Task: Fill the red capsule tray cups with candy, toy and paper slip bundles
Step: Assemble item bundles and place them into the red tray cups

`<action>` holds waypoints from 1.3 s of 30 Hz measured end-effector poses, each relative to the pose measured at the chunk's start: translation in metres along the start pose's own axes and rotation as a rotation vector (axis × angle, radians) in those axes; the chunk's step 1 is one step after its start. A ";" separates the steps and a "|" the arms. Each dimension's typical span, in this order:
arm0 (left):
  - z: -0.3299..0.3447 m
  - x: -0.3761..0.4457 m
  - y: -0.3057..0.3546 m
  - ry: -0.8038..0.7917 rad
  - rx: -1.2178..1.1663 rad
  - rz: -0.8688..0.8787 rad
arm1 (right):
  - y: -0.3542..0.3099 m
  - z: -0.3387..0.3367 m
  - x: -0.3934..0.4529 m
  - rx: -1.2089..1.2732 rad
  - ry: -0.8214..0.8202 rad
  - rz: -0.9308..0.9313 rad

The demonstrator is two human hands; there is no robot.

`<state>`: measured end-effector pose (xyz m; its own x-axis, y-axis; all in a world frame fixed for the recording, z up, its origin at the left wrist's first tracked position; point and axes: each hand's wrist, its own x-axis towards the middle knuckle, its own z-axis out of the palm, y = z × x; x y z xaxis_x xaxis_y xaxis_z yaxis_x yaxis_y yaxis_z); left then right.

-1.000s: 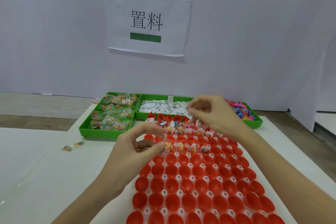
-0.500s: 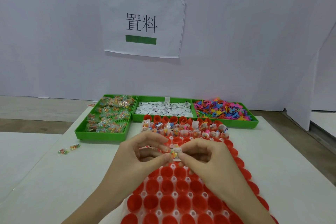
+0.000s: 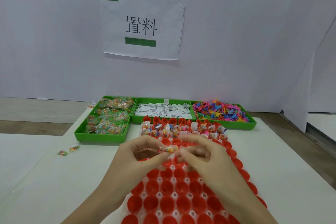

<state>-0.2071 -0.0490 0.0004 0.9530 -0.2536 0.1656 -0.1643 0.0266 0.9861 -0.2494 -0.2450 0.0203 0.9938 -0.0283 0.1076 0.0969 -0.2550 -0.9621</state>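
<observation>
- White wall (image 3: pixel 236 42) behind, bearing a paper sign (image 3: pixel 143 25) with two green strips.
- White table (image 3: pixel 45 187) below, carrying everything else.
- Red capsule tray (image 3: pixel 181 192) in the near middle; far rows filled with bundles (image 3: pixel 183 130), nearer cups empty.
- Three green bins along the far edge: candy packets (image 3: pixel 107 116) left, paper slips (image 3: pixel 163 111) middle, coloured toys (image 3: pixel 220 111) right.
- Left hand (image 3: pixel 138 158) and right hand (image 3: pixel 203 154) close together above the tray's filled-to-empty boundary, both pinching one small bundle (image 3: pixel 169 151) of candy and white slip between fingertips.
- Two stray candy packets (image 3: pixel 69 150) lying left of the tray.
</observation>
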 end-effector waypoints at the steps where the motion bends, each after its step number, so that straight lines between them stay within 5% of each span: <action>1: -0.001 0.001 0.001 0.003 -0.013 0.000 | -0.002 -0.004 0.005 -0.030 0.036 -0.011; 11: -0.013 0.008 -0.004 0.040 -0.042 0.015 | 0.027 -0.079 0.141 -0.608 0.329 -0.006; 19: -0.015 0.008 -0.001 0.040 -0.021 0.040 | 0.057 -0.085 0.212 -0.918 0.055 -0.003; 31: -0.019 0.011 0.002 0.069 -0.019 0.021 | 0.065 -0.085 0.236 -0.915 0.140 0.070; 39: -0.016 0.008 0.002 0.054 -0.006 0.014 | 0.047 -0.104 0.198 -0.526 0.268 0.053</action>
<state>-0.1960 -0.0352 0.0039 0.9631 -0.2005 0.1796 -0.1759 0.0360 0.9837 -0.0533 -0.3630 0.0226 0.9415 -0.2796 0.1884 -0.0605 -0.6899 -0.7214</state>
